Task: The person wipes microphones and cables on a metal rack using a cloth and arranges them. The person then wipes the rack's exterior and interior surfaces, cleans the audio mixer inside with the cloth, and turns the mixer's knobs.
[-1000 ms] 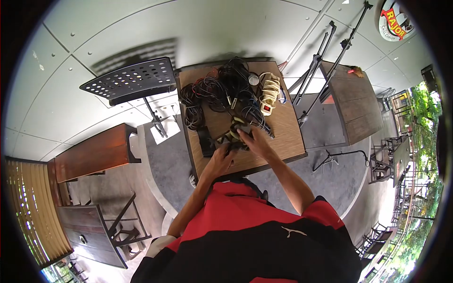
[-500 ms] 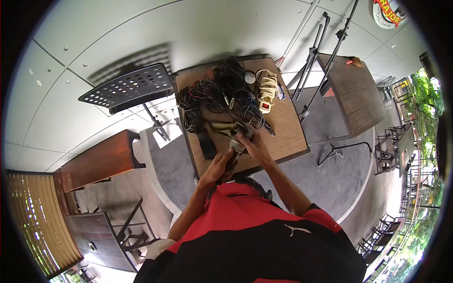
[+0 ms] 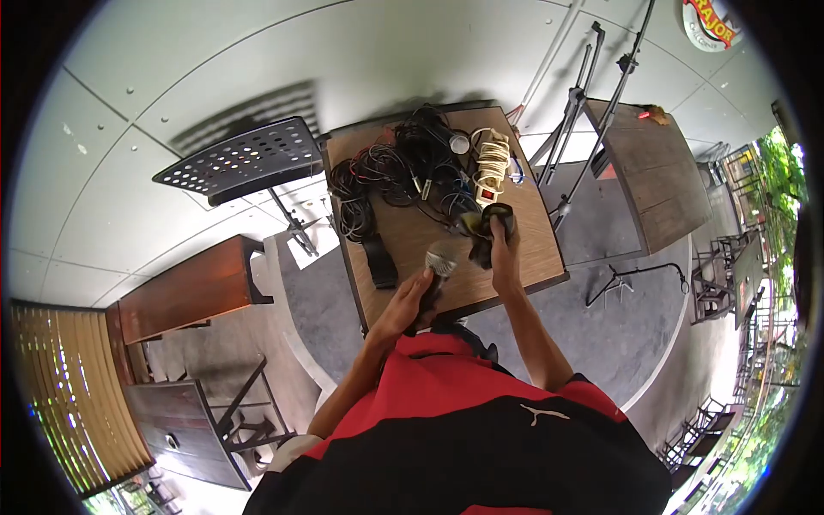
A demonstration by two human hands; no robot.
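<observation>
A microphone [image 3: 441, 262] with a silver mesh head is in my left hand [image 3: 405, 302], its dark handle wrapped by my fingers and its head pointing away from me. My right hand [image 3: 505, 257] grips a soft-looking black item [image 3: 482, 249] with a round dark end and a yellowish patch; its exact kind is unclear. Both hands are over the near part of the wooden table [image 3: 412, 232]. Beyond them lies a heap of coiled black cables [image 3: 421, 150] with metal plugs. A white power strip [image 3: 491, 172] wrapped in its cord lies to the right of the cables.
Another microphone [image 3: 458, 143] lies among the cables, and a black strap-like piece [image 3: 378, 262] is at the table's left. A perforated music stand [image 3: 249, 159] is at left. Microphone stands [image 3: 573, 112] and a second wooden table [image 3: 652, 172] are at right.
My hands have moved apart. The right one has gone right with the black item, away from the microphone head. The yellowish piece has left the table's middle and moved right with it.
</observation>
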